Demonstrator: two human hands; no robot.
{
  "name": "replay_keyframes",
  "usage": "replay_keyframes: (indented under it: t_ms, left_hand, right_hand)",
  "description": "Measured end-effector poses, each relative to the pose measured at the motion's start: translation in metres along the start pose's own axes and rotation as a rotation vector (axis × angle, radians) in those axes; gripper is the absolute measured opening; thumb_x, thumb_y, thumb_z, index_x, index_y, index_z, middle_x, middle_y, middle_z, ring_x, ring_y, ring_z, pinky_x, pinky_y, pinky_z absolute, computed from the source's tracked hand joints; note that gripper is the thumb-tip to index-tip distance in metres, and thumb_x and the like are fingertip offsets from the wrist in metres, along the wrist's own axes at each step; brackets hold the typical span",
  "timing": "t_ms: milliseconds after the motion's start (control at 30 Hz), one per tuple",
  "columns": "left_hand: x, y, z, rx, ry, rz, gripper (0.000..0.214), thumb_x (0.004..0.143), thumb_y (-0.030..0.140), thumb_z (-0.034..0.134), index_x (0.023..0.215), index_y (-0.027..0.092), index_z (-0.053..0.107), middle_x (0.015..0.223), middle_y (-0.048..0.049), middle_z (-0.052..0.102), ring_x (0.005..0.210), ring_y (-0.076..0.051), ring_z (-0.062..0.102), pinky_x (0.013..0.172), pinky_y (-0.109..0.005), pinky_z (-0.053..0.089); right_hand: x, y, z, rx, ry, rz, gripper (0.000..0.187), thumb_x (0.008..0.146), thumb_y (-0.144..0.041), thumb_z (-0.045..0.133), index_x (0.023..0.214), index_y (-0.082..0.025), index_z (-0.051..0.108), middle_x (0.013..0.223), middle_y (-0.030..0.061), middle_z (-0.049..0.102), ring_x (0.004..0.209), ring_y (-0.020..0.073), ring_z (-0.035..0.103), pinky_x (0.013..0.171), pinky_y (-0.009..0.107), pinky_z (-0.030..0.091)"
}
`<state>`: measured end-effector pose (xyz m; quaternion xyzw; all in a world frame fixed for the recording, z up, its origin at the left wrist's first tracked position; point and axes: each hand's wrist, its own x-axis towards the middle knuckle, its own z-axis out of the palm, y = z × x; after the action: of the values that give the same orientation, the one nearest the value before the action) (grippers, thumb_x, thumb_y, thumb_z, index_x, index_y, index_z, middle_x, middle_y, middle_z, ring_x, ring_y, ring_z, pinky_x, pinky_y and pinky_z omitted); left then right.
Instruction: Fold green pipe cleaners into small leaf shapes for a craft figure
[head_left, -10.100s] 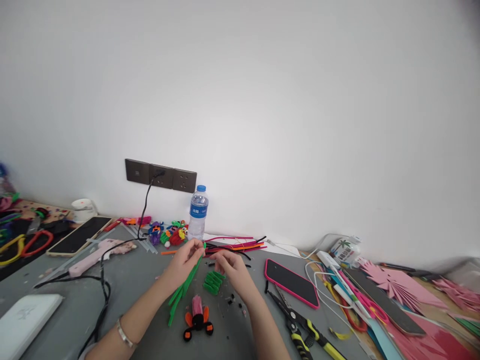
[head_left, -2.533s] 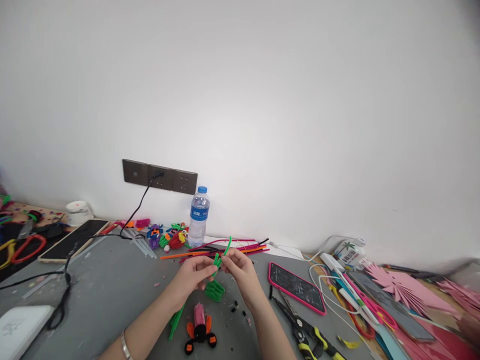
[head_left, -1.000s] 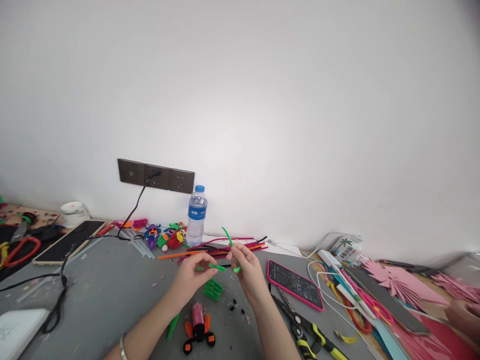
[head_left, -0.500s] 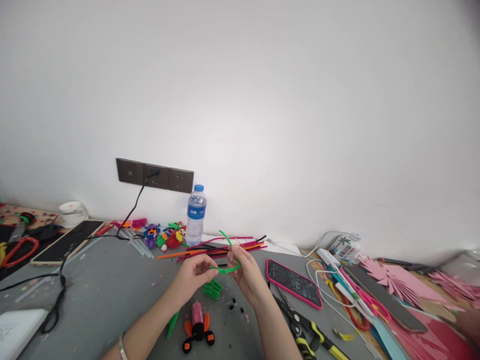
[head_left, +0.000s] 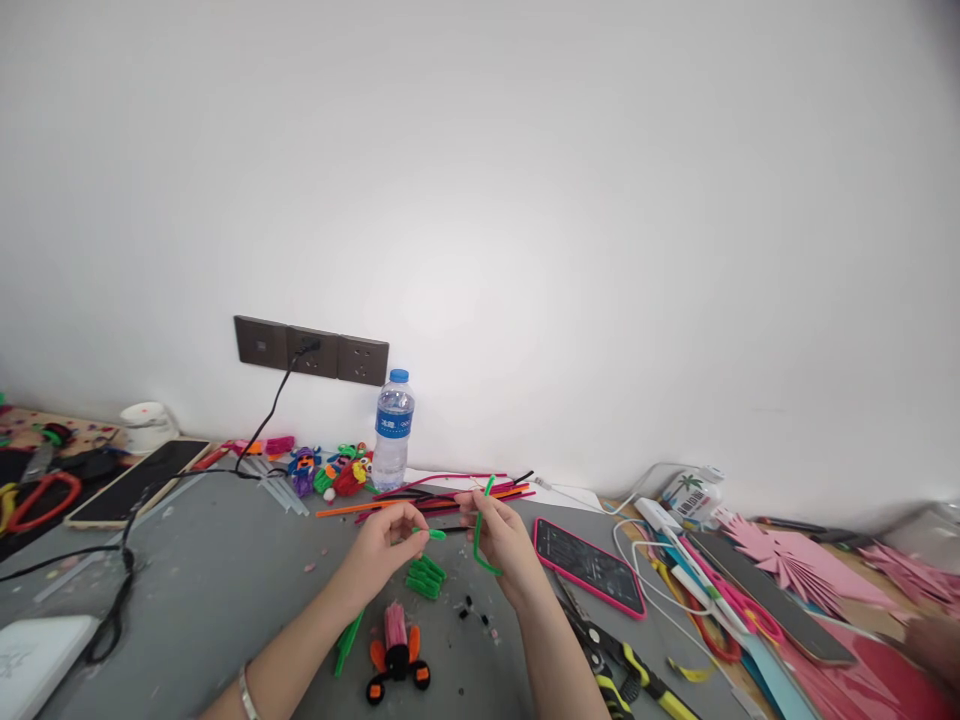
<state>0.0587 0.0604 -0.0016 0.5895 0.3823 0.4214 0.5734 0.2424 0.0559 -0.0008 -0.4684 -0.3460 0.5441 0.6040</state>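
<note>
My left hand (head_left: 390, 545) pinches a short, folded green pipe cleaner (head_left: 436, 534) between thumb and fingertips. Level with it, my right hand (head_left: 501, 540) is closed around a longer bent green pipe cleaner (head_left: 478, 540), whose ends stick out above and below the fingers. A gap shows between the two green pieces. Below the hands lies a folded green pipe-cleaner bundle (head_left: 426, 577). Closer to me rests a figure of pink, orange and black pipe cleaner (head_left: 396, 655). Green strips (head_left: 349, 640) lie beside my left forearm, partly hidden by it.
Loose coloured pipe cleaners (head_left: 427, 500) lie behind my hands, near a water bottle (head_left: 394, 430) and small pipe-cleaner dolls (head_left: 304, 470). To the right are a pink-cased phone (head_left: 589, 567), yellow-black pliers (head_left: 626, 655) and white cables. Another person's hand (head_left: 934, 645) shows at the right edge.
The green pipe cleaner between my hands looked like one curved length; now a gap shows. My right hand has turned slightly, so its piece stands more upright.
</note>
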Motion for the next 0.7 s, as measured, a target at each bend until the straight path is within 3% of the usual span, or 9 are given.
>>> replay_keyframes:
  t_ms: [100,200,267,500,633,700]
  left_hand:
    - [0.0,-0.001,0.0,-0.022,-0.003,0.002,0.024,0.073,0.04,0.068,0.074,0.019,0.056,0.064,0.0025,0.053,0.062,-0.016,0.055,0.061,-0.026,0.044]
    - [0.001,-0.002,0.0,-0.034,-0.007,0.001,0.023,0.073,0.038,0.068,0.075,0.019,0.057,0.067,0.0021,0.054,0.062,-0.016,0.055,0.062,-0.026,0.046]
    - [0.0,-0.001,0.0,-0.026,-0.007,0.004,0.021,0.073,0.037,0.068,0.075,0.019,0.056,0.068,0.0022,0.054,0.062,-0.015,0.055,0.061,-0.025,0.045]
    - [-0.001,0.004,0.0,0.045,0.013,0.043,0.014,0.073,0.027,0.063,0.068,0.02,0.053,0.072,0.0016,0.052,0.065,-0.015,0.053,0.061,-0.025,0.043]
    - [0.001,0.0,-0.002,0.035,0.022,0.106,0.015,0.072,0.024,0.061,0.064,0.02,0.049,0.073,0.0008,0.054,0.067,-0.016,0.052,0.063,-0.026,0.043]
    - [0.002,0.0,-0.002,0.078,0.026,0.12,0.014,0.073,0.024,0.06,0.065,0.02,0.049,0.07,0.0012,0.053,0.067,-0.015,0.052,0.062,-0.025,0.042]
  right_hand:
    - [0.001,0.002,0.0,-0.087,0.012,-0.064,0.043,0.066,-0.059,0.071,0.06,-0.016,0.068,0.055,0.0011,0.056,0.051,0.0128,0.05,0.046,0.023,0.035]
    - [-0.001,0.002,0.001,-0.119,-0.027,-0.062,0.047,0.068,-0.062,0.068,0.058,-0.016,0.065,0.038,-0.0078,0.035,0.035,0.006,0.028,0.039,0.022,0.021]
    - [-0.002,0.0,0.002,-0.096,-0.076,-0.022,0.049,0.069,-0.063,0.066,0.059,-0.016,0.062,0.034,-0.0107,0.029,0.032,0.004,0.02,0.038,0.021,0.016]
    - [-0.007,-0.009,0.004,0.067,-0.127,0.046,0.042,0.063,-0.055,0.077,0.066,-0.016,0.063,0.041,-0.0038,0.054,0.038,0.0077,0.043,0.042,0.02,0.031]
    - [-0.011,-0.014,0.002,0.151,-0.17,0.026,0.032,0.064,-0.041,0.082,0.08,-0.017,0.068,0.068,0.0037,0.071,0.063,0.0153,0.063,0.057,0.023,0.046]
    - [-0.011,-0.014,0.002,0.161,-0.18,0.001,0.032,0.066,-0.036,0.082,0.089,-0.018,0.068,0.085,0.0066,0.074,0.079,0.0194,0.067,0.066,0.026,0.05]
